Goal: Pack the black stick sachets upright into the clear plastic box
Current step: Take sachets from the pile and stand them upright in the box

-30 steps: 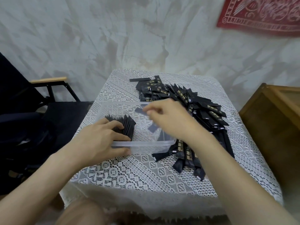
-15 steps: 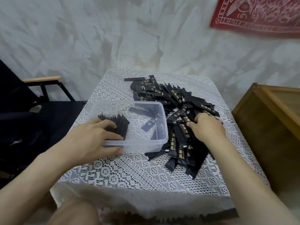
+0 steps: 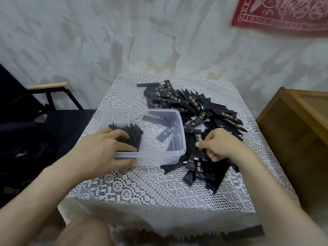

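Note:
A clear plastic box (image 3: 159, 158) stands on the lace-covered table. Inside it, at the left, a row of black stick sachets (image 3: 130, 134) stands upright. My left hand (image 3: 104, 150) holds that row in place, fingers on the sachets and thumb on the outside of the box's near wall. A few loose sachets (image 3: 165, 135) lie flat in the right half of the box. A big pile of black sachets (image 3: 200, 110) lies on the table to the right of the box. My right hand (image 3: 220, 144) rests on the near part of the pile, fingers pinching sachets there.
The table has a white lace cloth (image 3: 142, 189) hanging over its near edge. A wooden cabinet (image 3: 298, 139) stands close on the right. A dark chair with a wooden armrest (image 3: 48, 85) is on the left. A wall is behind the table.
My right hand left the box, where it dropped sachets, moved right to the pile, and now closes its fingers on sachets. My left hand stays on the upright row.

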{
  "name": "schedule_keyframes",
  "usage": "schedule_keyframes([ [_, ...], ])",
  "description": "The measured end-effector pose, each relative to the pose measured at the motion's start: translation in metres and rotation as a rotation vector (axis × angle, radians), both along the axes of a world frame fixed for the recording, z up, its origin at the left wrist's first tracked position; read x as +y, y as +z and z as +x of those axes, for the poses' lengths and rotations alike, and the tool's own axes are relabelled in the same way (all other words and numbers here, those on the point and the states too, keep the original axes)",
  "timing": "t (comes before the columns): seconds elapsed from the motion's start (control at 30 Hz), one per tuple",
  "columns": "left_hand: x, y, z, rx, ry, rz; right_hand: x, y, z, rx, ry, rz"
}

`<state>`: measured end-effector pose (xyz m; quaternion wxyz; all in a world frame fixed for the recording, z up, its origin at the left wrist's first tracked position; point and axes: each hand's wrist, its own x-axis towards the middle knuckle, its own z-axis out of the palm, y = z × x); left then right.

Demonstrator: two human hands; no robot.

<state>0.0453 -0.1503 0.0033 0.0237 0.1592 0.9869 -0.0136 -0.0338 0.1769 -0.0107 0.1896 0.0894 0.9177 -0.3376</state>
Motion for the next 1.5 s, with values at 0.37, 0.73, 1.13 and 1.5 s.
schedule_keyframes([
  [0.37, -0.001, -0.001, 0.001, -0.002, 0.013, 0.034, -0.005, -0.003, 0.002, 0.14, -0.047, -0.035],
  [0.73, 0.001, 0.002, 0.003, -0.045, 0.026, 0.009, -0.013, -0.008, 0.012, 0.035, -0.043, -0.066],
  [1.13, 0.001, 0.004, 0.002, -0.061, 0.033, -0.005, -0.023, -0.004, 0.002, 0.05, 0.013, 0.02],
  [1.5, 0.001, 0.004, 0.002, -0.056, 0.032, 0.008, -0.024, -0.012, 0.0, 0.11, 0.033, 0.026],
])
